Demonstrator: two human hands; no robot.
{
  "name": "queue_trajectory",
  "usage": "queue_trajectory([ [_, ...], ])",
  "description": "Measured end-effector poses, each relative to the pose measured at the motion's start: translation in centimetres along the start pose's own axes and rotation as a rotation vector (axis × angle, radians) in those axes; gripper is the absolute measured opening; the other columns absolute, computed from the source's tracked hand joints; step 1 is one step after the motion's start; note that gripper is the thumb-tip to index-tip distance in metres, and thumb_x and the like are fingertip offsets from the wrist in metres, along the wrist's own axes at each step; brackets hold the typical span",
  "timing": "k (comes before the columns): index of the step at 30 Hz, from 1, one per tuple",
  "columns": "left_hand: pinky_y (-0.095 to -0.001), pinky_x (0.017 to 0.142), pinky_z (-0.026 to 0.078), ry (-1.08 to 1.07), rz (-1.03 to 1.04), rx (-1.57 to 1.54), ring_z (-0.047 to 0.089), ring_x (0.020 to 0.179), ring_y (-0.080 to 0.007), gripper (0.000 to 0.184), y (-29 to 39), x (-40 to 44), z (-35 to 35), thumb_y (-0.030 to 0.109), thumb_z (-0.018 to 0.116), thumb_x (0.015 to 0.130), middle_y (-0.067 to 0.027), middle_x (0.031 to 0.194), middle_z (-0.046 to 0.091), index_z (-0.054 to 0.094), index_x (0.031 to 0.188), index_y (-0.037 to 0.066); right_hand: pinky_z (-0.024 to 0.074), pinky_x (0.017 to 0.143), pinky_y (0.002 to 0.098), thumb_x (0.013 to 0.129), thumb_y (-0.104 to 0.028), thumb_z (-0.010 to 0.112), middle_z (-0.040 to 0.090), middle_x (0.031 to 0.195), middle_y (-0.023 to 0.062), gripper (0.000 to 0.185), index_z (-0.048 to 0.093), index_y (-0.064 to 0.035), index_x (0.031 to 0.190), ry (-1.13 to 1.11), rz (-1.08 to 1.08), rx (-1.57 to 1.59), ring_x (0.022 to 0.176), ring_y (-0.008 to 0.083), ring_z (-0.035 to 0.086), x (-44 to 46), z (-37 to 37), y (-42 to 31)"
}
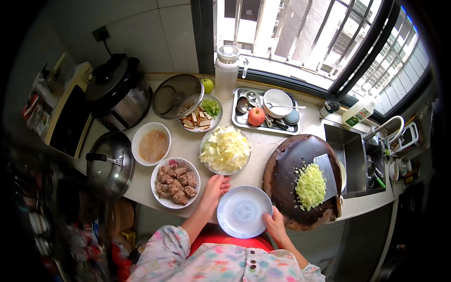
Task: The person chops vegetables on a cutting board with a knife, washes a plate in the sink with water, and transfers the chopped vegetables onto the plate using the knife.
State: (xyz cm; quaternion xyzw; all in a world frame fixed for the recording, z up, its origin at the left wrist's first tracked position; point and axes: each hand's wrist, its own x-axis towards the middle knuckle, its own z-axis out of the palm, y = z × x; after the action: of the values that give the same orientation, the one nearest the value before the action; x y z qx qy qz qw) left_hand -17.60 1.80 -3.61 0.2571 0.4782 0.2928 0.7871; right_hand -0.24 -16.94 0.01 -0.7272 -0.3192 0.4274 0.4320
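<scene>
My right hand [276,224] grips the right rim of an empty pale blue plate [244,211], thumb on top, at the counter's front edge. Just left of the plate, my left hand [216,188] is held with its fingers extended, apart from the plate and below the plate of chopped cabbage [225,149]. A bowl of meat chunks [176,183] stands to its left. On the right, a round dark chopping board [286,188] bears a heap of finely chopped pale green vegetable [310,187] and a cleaver [325,171], its blade partly under the heap.
Behind are a bowl of soaked noodles or similar [151,144], a plate of tofu slices and greens [202,120], a glass lid [177,96], a jug [226,75] and a metal tray [239,121]. A pan lid [110,164] lies left; the sink [350,150] is right.
</scene>
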Motion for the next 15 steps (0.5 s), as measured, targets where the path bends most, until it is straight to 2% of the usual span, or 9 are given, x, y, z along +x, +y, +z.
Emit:
queue_trajectory([
  [3,-0.0283,0.076,0.048,0.000,0.091,0.281,0.059,0.089,-0.0164,0.038,0.0,-0.6,0.4,0.023,0.049,0.093,-0.0138,0.109,0.059,0.046,0.123,0.000,0.0472,0.068,0.0296,0.083,-0.012,0.052,0.063,0.082,0.0100,0.024,0.056,-0.0001,0.104,0.015,0.000,-0.012,0.074,0.0131,0.058,0.5,0.9,0.6],
  [4,-0.0254,0.078,0.047,0.004,0.217,0.500,0.058,0.090,-0.0126,0.036,-1.1,-0.5,-0.9,0.018,0.052,0.091,-0.0113,0.104,0.062,0.050,0.121,-0.002,0.0473,0.069,0.0302,0.083,-0.012,0.052,0.063,0.082,0.0109,0.026,0.055,-0.0004,0.106,0.022,-0.017,-0.030,0.074,0.0143,0.058,0.7,1.2,0.5],
  [7,-0.0254,0.079,0.047,0.139,0.320,0.550,0.059,0.086,-0.0140,0.030,-1.2,-4.6,-1.9,0.013,0.057,0.087,-0.0102,0.097,0.064,0.058,0.112,-0.002,0.0479,0.070,0.0308,0.085,-0.014,0.053,0.063,0.085,0.0121,0.028,0.055,-0.0011,0.109,-0.025,0.028,0.042,0.076,0.0153,0.060,1.8,2.5,2.8],
  [10,-0.0258,0.081,0.046,0.206,0.347,0.366,0.057,0.090,-0.0146,0.029,-1.7,-5.5,-2.6,0.009,0.055,0.086,-0.0087,0.100,0.061,0.056,0.113,-0.003,0.0484,0.074,0.0318,0.086,-0.016,0.055,0.065,0.092,0.0114,0.030,0.055,-0.0007,0.112,-0.057,0.131,0.053,0.080,0.0172,0.061,2.4,3.5,1.9],
  [11,-0.0260,0.081,0.046,0.231,0.376,0.309,0.056,0.091,-0.0148,0.028,-1.3,-6.2,-1.8,0.007,0.054,0.087,-0.0087,0.101,0.060,0.056,0.113,-0.003,0.0479,0.075,0.0315,0.085,-0.018,0.057,0.064,0.094,0.0119,0.034,0.053,-0.0014,0.115,-0.068,0.099,0.022,0.083,0.0174,0.060,2.7,3.6,2.3],
  [12,-0.0267,0.083,0.045,0.238,0.370,0.312,0.056,0.094,-0.0154,0.029,-1.6,-5.8,-2.1,0.006,0.052,0.087,-0.0095,0.104,0.059,0.055,0.114,-0.003,0.0474,0.076,0.0311,0.085,-0.020,0.059,0.063,0.095,0.0128,0.037,0.052,-0.0005,0.116,-0.082,0.039,0.023,0.085,0.0174,0.059,3.3,3.9,3.7],
  [14,-0.0281,0.087,0.043,0.259,0.401,0.316,0.054,0.098,-0.0164,0.030,-2.4,-5.3,-2.8,0.005,0.051,0.088,-0.0108,0.108,0.058,0.053,0.116,-0.004,0.0473,0.076,0.0307,0.086,-0.023,0.059,0.063,0.098,0.0133,0.041,0.050,0.0005,0.118,-0.140,0.136,0.090,0.085,0.0164,0.058,3.4,3.6,2.7],
  [15,-0.0288,0.089,0.042,0.274,0.443,0.317,0.054,0.100,-0.0168,0.030,-2.7,-5.1,-2.7,0.005,0.050,0.088,-0.0111,0.110,0.057,0.052,0.117,-0.005,0.0479,0.072,0.0249,0.089,-0.014,0.057,0.060,0.100,0.0068,0.044,0.042,0.0013,0.127,-0.190,0.157,0.118,0.089,0.0103,0.056,3.0,3.0,0.1],
])
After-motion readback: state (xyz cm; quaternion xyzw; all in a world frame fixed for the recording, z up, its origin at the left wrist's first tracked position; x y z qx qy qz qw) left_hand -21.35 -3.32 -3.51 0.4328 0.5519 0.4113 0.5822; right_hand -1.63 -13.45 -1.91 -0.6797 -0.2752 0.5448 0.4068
